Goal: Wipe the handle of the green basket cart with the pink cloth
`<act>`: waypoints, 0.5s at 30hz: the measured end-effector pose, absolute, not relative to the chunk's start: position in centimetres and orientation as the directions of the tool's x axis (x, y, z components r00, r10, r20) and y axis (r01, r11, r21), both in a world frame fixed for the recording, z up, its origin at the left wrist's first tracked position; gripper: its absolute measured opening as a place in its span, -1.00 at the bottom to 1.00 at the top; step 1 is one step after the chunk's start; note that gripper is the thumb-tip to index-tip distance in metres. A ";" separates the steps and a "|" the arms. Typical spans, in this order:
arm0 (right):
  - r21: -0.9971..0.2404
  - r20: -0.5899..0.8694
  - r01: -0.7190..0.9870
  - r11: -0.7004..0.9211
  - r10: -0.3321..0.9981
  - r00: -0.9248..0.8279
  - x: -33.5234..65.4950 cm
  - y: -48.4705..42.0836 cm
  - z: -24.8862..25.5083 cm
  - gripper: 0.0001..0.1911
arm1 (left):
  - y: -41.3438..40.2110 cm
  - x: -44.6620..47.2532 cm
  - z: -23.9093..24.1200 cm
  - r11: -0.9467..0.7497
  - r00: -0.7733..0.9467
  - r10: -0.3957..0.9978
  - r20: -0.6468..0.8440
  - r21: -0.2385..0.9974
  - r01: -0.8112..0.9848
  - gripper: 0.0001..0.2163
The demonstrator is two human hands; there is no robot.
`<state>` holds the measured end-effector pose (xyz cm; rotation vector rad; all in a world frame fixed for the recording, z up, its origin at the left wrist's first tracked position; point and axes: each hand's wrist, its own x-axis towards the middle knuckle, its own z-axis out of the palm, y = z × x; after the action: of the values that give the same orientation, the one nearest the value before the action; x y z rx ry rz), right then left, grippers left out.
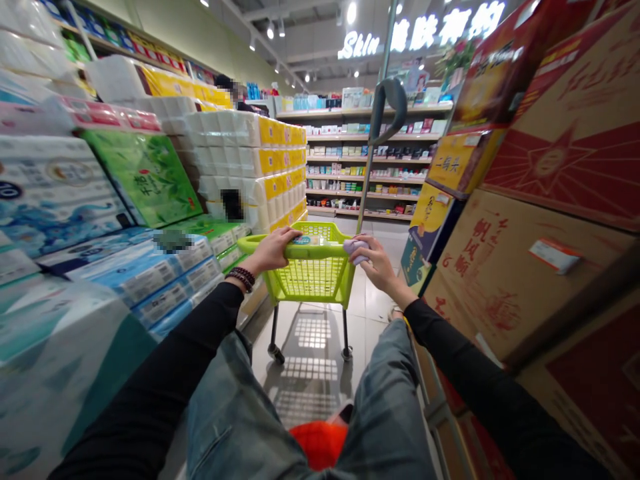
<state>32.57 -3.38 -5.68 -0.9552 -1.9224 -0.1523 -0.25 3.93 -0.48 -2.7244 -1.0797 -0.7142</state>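
Cart point(320, 253), lime green, sits on the tiled floor point(373, 307) dead ahead, just beyond the jeans point(390, 380). Its handle is gripped near the left end by the left hand point(274, 250), fingers curled over the bar. A small lilac thing point(356, 250) is clasped in the right hand point(371, 257) at the cart's right corner; what it is can't be made out, nor how much of the bar is gripped underneath.

For steering, imo, even pressure should be put on both ends, and a fuller right grip would help, since that hand is half taken up. The line should be kept mid-aisle, as both sides are pretty tight.

Count: one cart, two hands, one lilac thing, two wheels point(347, 353) visible. Further out, one pole point(369, 177) with one grey loop point(389, 110) is seen beyond the right corner. On the left, one big green pack point(145, 177) is propped up among paper packs point(227, 160), too many and too blurred to be counted. On the right, at least five boxes point(480, 267) are stacked. At the back, roughly six shelves point(370, 137) are lined with small goods, under one lit sign point(445, 28).
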 end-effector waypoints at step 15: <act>-0.342 0.843 0.627 0.700 0.523 -0.123 25.9 -2.4 -6.2 -0.70 | 1.7 1.4 -0.5 -0.601 0.560 0.707 0.433 -0.050 0.798 -0.30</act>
<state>25.90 -2.41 -6.21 -0.9146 -1.7787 -0.1145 1.36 1.74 -0.54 -2.5551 -1.2556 -0.5488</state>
